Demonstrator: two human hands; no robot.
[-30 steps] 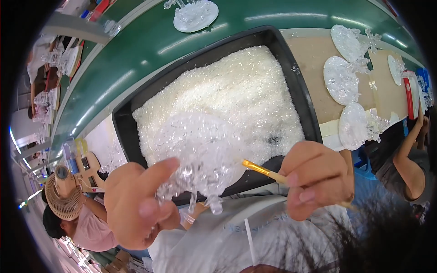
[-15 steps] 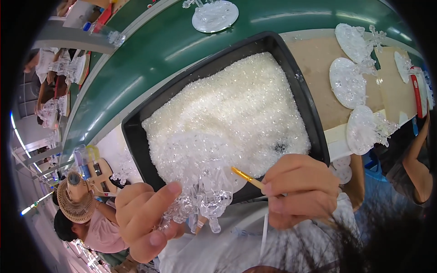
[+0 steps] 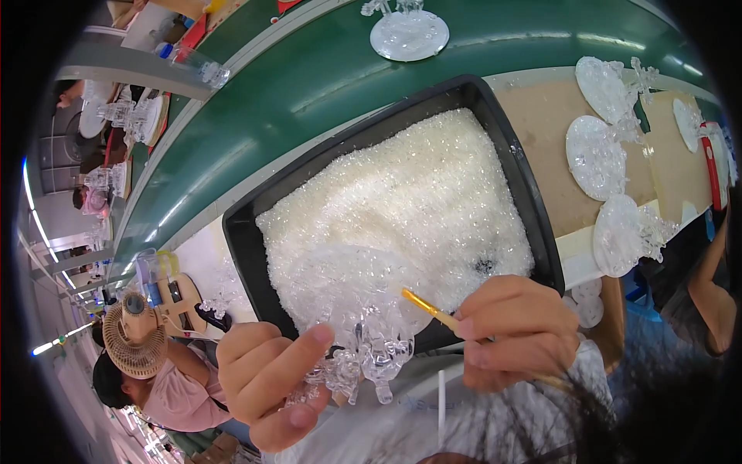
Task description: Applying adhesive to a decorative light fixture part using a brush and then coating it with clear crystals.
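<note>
My left hand grips a clear plastic figurine by its sculpted part, low in the view. Its round, whitish base disc tilts over the near side of a black tray. Glittering white granules fill that tray in a heap. Between the fingers of my right hand is a thin paintbrush with a gold ferrule. The brush tip points left, close to the right edge of the disc; whether it touches cannot be made out.
Beyond the tray runs a green conveyor belt carrying another clear figurine. Several similar pieces lie on brown board at right. A co-worker's arm is at far right. At left are a beige fan and a person in pink.
Most of the scene, tray included, has shifted slightly right and down in the view. Both hands keep their holds, and the brush stays close to the disc.
</note>
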